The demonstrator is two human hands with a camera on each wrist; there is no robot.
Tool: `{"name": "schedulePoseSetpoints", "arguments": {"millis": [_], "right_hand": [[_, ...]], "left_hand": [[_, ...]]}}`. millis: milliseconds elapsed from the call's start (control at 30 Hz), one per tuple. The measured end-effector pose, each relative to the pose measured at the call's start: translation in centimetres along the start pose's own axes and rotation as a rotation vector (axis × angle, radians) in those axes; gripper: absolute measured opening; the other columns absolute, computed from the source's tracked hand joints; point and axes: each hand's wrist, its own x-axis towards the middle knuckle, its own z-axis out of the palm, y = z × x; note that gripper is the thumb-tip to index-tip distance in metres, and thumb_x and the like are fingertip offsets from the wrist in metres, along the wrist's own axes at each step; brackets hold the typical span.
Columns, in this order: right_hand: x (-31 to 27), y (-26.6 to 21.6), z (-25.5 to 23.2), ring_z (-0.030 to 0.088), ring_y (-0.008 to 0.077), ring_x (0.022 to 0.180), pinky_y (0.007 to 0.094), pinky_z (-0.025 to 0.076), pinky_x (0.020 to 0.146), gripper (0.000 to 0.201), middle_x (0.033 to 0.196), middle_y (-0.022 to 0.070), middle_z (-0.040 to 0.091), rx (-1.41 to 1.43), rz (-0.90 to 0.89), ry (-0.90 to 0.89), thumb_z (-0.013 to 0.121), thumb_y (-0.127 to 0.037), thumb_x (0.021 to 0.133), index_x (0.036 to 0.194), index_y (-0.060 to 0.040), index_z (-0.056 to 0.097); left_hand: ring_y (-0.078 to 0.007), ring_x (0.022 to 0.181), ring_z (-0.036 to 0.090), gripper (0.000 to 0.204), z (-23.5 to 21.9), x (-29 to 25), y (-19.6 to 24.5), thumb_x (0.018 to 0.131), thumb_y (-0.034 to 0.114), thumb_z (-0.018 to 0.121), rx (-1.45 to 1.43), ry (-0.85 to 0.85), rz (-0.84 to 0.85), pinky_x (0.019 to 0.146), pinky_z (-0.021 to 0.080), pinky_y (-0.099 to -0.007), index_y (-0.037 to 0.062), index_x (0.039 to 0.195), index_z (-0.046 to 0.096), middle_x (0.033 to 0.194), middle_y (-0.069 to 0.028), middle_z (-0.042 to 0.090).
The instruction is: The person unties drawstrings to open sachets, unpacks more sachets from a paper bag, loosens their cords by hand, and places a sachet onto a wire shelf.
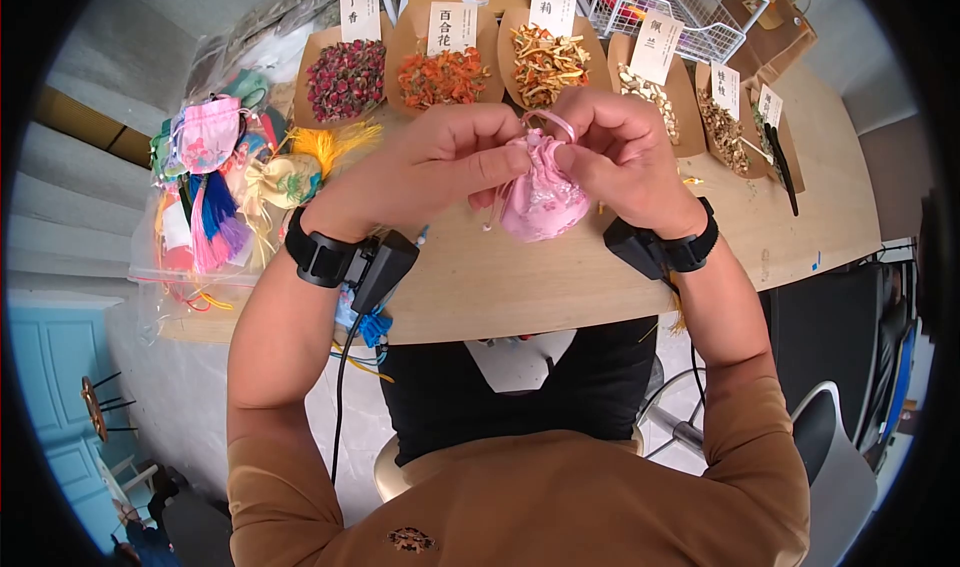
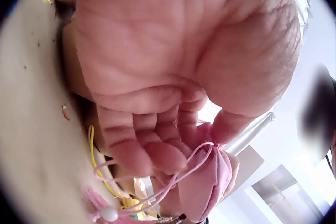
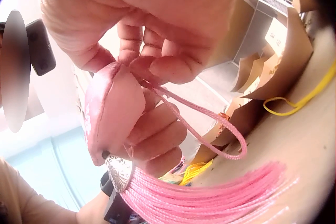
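1. Pink pouch: held over tabletop, approx. 1 o'clock of head-view ctr; neck gathered.
2. L hand, pouch's 10 o'clock: thumb + fingers pinched pouch neck.
3. R hand, 2 o'clock: thumb + fingers pinched neck, opp. side.
4. R-wrist view: cord loop at pouch's 3 o'clock, pink tassel at 4.
5. Head view, from pouch: sachet pile at 9, dried red buds at 10, wire basket at 1.

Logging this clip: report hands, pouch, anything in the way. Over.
Left hand and right hand pinching pink pouch at its neck. Pouch held off table, tassel attached. Flower trays beyond, not blocking.
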Motion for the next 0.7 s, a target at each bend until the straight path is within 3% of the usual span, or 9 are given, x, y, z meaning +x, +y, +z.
{"name": "schedulePoseSetpoints", "arguments": {"millis": [233, 433, 667, 700], "right_hand": [[0.0, -0.3, 0.1, 0.045, -0.0002, 0.062, 0.0193, 0.037, 0.053, 0.006, 0.069, -0.0050, 0.052, 0.009, 0.140, -0.044, 0.061, 0.001, 0.083, 0.080, -0.0018, 0.056], [-0.2, -0.5, 0.3, 0.044, -0.0003, 0.061, 0.0187, 0.036, 0.052, 0.006, 0.068, -0.0054, 0.052, -0.067, 0.115, -0.055, 0.062, -0.001, 0.084, 0.080, -0.0015, 0.057], [-0.3, -0.7, 0.5, 0.046, 0.0003, 0.061, 0.0181, 0.036, 0.051, 0.008, 0.067, -0.0053, 0.051, 0.062, 0.148, -0.087, 0.065, -0.002, 0.082, 0.084, -0.0016, 0.057], [-0.2, -1.2, 0.1, 0.046, 0.0009, 0.066, 0.0185, 0.037, 0.056, 0.009, 0.073, -0.0044, 0.051, 0.027, 0.180, -0.161, 0.064, 0.000, 0.082, 0.084, -0.0024, 0.055]], "left_hand": [[-0.0030, 0.076, 0.051, 0.010, 0.0, -0.2, -0.5, 0.092, 0.012, 0.059, 0.002, 0.045, 0.013, 0.067, 0.044, -0.0211, 0.0027, 0.090, 0.054, 0.083, 0.0028, 0.055], [-0.0028, 0.075, 0.051, 0.013, 0.2, -0.2, -0.9, 0.083, 0.005, 0.065, 0.010, 0.086, 0.056, 0.065, 0.043, -0.0197, 0.0025, 0.090, 0.054, 0.084, 0.0035, 0.055], [-0.0027, 0.075, 0.051, 0.014, 0.1, -0.4, -0.3, 0.082, 0.003, 0.065, 0.069, 0.066, 0.078, 0.065, 0.043, -0.0193, 0.0024, 0.090, 0.054, 0.084, 0.0028, 0.055], [-0.0027, 0.075, 0.051, 0.014, 0.2, -0.4, -0.5, 0.083, 0.003, 0.065, 0.037, 0.062, 0.098, 0.065, 0.042, -0.0192, 0.0027, 0.090, 0.053, 0.084, 0.0026, 0.055]]}}
